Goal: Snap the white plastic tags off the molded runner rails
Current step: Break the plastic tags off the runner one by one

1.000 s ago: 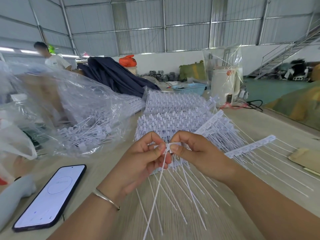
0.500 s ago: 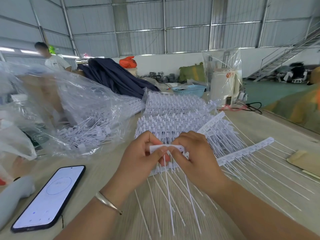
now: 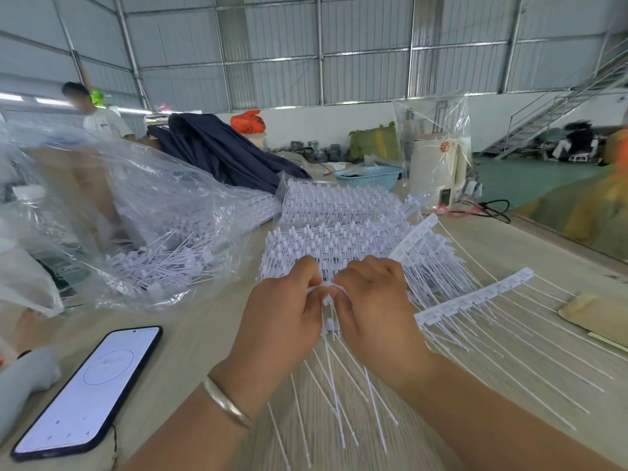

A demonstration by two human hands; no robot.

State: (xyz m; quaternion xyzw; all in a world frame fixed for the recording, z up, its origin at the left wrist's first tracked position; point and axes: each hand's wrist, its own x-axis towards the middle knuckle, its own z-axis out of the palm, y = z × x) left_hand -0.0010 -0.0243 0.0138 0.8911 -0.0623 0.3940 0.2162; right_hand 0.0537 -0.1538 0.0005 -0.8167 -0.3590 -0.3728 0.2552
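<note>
My left hand (image 3: 282, 321) and my right hand (image 3: 373, 311) meet knuckle to knuckle over the table, both with fingers curled round a short white runner rail piece (image 3: 327, 294) with tags. Thin white tails (image 3: 334, 385) hang down from it toward me. Behind my hands lies a stack of white tag rails (image 3: 333, 232). A separate rail with long tails (image 3: 475, 297) lies to the right. Loose snapped tags (image 3: 159, 266) fill a clear plastic bag at the left.
A phone (image 3: 88, 389) with a lit screen lies at the lower left. The clear plastic bag (image 3: 136, 212) spreads over the left of the wooden table (image 3: 190, 338). A brown envelope (image 3: 598, 314) sits at the right edge. A person (image 3: 98, 113) stands far left; a blue basket (image 3: 368, 176) is behind.
My hands have closed together and rolled knuckles up over the rail piece, which was held flat between my fingertips half a second ago. The tails now bunch under my hands.
</note>
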